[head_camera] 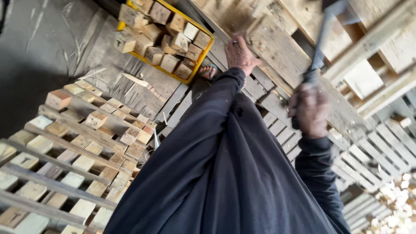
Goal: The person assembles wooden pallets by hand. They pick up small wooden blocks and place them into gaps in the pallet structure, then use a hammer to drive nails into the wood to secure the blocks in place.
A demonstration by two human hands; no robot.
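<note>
Right hand (308, 110) clenched round a blurred hammer (323, 41) raised over the pallet (277, 52), left hand (239, 55) pressed flat on its boards, gripping nothing — a stray swing could catch those fingers.

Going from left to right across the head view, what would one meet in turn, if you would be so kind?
Stacked pallets with wooden blocks → yellow crate of wooden blocks → left hand flat on the weathered pallet → right hand gripping a tool handle → heap of wood chips.
</note>
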